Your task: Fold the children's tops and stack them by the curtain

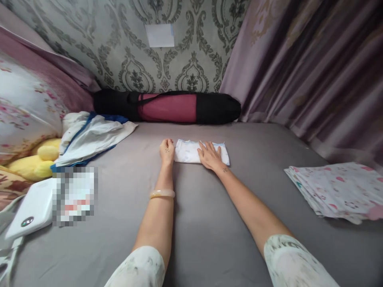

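A white cloth (pixel 188 152) with a pale blue edge lies folded into a flat oblong on the grey bed sheet. My right hand (pixel 210 155) rests palm down on its right half, fingers spread. At the cloth's left end is my left hand (pixel 166 150), its fingers curled into a fist. Whether that fist grips the cloth's edge or something else is hidden from this angle. A pale bangle (pixel 162 193) circles my left forearm.
To the right lies a stack of printed cloths (pixel 341 189). On the left are a crumpled white and blue cloth (pixel 92 137), a yellow plush toy (pixel 31 165) and a white power bank (pixel 32 207) with a cable. A black and red long bag (pixel 167 107) lies along the wall.
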The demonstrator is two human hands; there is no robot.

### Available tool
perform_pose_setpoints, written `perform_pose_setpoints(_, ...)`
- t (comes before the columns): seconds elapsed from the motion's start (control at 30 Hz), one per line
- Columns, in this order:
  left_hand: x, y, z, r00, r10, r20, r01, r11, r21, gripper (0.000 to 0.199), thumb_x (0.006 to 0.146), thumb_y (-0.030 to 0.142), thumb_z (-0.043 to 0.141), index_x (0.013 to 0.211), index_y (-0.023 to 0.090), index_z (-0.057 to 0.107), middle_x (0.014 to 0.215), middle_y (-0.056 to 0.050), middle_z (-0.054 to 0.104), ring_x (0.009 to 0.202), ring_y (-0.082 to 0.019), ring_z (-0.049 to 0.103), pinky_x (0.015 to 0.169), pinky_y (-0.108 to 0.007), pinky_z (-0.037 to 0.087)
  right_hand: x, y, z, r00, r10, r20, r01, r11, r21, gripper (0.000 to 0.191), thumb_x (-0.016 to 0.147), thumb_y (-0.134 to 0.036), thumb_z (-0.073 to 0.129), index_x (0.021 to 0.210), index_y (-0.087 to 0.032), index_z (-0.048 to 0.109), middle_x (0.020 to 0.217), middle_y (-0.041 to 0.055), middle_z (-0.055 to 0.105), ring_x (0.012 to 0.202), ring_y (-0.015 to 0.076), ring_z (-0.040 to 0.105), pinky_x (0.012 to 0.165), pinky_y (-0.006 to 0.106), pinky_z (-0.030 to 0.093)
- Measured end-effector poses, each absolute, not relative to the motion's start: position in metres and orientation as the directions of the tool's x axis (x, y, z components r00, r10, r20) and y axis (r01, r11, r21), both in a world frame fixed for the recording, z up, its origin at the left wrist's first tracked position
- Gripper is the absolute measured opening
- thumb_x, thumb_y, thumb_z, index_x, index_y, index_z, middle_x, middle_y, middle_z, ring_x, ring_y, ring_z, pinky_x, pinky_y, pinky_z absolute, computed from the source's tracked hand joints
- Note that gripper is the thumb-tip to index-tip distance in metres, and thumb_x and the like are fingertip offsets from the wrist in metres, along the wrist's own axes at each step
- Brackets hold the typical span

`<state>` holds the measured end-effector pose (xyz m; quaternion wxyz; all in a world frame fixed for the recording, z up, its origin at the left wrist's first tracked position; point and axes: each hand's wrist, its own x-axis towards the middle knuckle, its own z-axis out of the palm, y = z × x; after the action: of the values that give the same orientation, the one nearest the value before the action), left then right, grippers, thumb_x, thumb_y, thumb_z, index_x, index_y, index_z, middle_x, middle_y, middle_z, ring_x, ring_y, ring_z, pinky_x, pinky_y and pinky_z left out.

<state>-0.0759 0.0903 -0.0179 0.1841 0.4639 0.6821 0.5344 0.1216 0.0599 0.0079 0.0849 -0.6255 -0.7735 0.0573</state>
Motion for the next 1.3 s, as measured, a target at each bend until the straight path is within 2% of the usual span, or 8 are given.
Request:
perform_pose_setpoints(0.23,-0.075,0.089,-0.016,-0.486,0.835,0.259,0.459,-0.008,0.888,0.026,0.088,0.028,0.039,0.083,0.019,0.063,0.092,-0.009,0.072,0.090,-0.020,0.065,0.084,-0.030,0.049,0.130,0.063,0.009,-0.218,0.976,0.016,0.945,0.215,-0.246,0.058,0.101,-0.047,0.014,0.152,-0.024,0.030,0.159,0.0096,0.027,0.147,0.0285,0.016,0.114,0.062,0.011)
perform_pose_setpoints(0.33,-0.073,0.088,-0.013,-0.466,0.838,0.283,0.490,-0.021,0.871,0.026,0.089,0.027,0.039,0.085,0.020,0.063,0.091,-0.009,0.072,0.089,-0.020,0.065,0.083,-0.030,0.049,0.148,0.066,0.014,-0.181,0.982,0.046,0.957,0.187,-0.221,0.059,0.102,-0.045,0.012,0.153,-0.022,0.030,0.160,0.0104,0.024,0.148,0.0265,0.014,0.115,0.059,0.008)
perform_pose_setpoints(0.5,-0.056,0.084,-0.010,-0.249,0.894,0.374,0.651,-0.131,0.747,0.025,0.090,0.028,0.044,0.101,0.020,0.066,0.102,-0.009,0.072,0.092,-0.020,0.066,0.089,-0.031,0.048,0.175,0.069,0.010,-0.152,0.988,0.013,0.977,0.152,-0.148,0.058,0.101,-0.043,0.015,0.152,-0.019,0.031,0.160,0.0112,0.022,0.148,0.0261,0.014,0.117,0.056,0.007)
perform_pose_setpoints(0.7,-0.036,0.079,-0.018,0.138,0.927,0.348,0.773,-0.320,0.548,0.032,0.091,0.020,0.044,0.117,0.021,0.062,0.131,-0.012,0.062,0.127,-0.023,0.052,0.114,-0.044,0.028,0.176,0.071,0.000,-0.167,0.986,0.008,0.977,0.167,-0.136,0.059,0.101,-0.044,0.016,0.152,-0.019,0.031,0.160,0.0117,0.024,0.148,0.0274,0.015,0.116,0.056,0.011)
perform_pose_setpoints(0.83,-0.035,0.078,-0.020,0.157,0.962,0.225,0.832,-0.252,0.495,0.041,0.095,0.027,0.040,0.134,0.019,0.051,0.148,-0.015,0.045,0.140,-0.026,0.037,0.116,-0.050,0.022,0.177,0.073,0.000,-0.173,0.985,-0.014,0.973,0.169,-0.154,0.059,0.101,-0.045,0.016,0.153,-0.021,0.030,0.160,0.0109,0.024,0.148,0.0277,0.014,0.116,0.056,0.013)
perform_pose_setpoints(0.97,-0.034,0.080,-0.019,0.145,0.977,0.157,0.877,-0.200,0.437,0.047,0.097,0.032,0.036,0.140,0.018,0.044,0.153,-0.016,0.038,0.144,-0.027,0.029,0.117,-0.053,0.020,0.180,0.078,-0.002,-0.189,0.982,-0.026,0.969,0.182,-0.167,0.058,0.100,-0.044,0.020,0.153,-0.020,0.030,0.159,0.0106,0.027,0.147,0.0291,0.016,0.116,0.054,0.016)
perform_pose_setpoints(1.17,-0.042,0.097,-0.015,0.192,0.968,0.163,0.923,-0.235,0.304,0.040,0.096,0.024,0.035,0.131,0.021,0.053,0.140,-0.014,0.053,0.132,-0.027,0.045,0.112,-0.050,0.029,0.196,0.096,-0.006,-0.284,0.959,0.019,0.939,0.282,-0.198,0.053,0.101,-0.035,0.025,0.149,-0.017,0.039,0.154,0.0115,0.037,0.143,0.0266,0.027,0.116,0.039,0.021)
perform_pose_setpoints(1.3,-0.054,0.116,-0.001,0.198,0.980,0.035,0.956,-0.201,0.215,0.039,0.094,0.020,0.037,0.129,0.021,0.054,0.133,-0.012,0.060,0.125,-0.025,0.052,0.108,-0.046,0.033,0.206,0.110,-0.006,-0.294,0.954,0.052,0.926,0.298,-0.232,0.046,0.100,-0.032,0.030,0.136,-0.011,0.050,0.141,0.0159,0.049,0.130,0.0237,0.044,0.109,0.034,0.031)
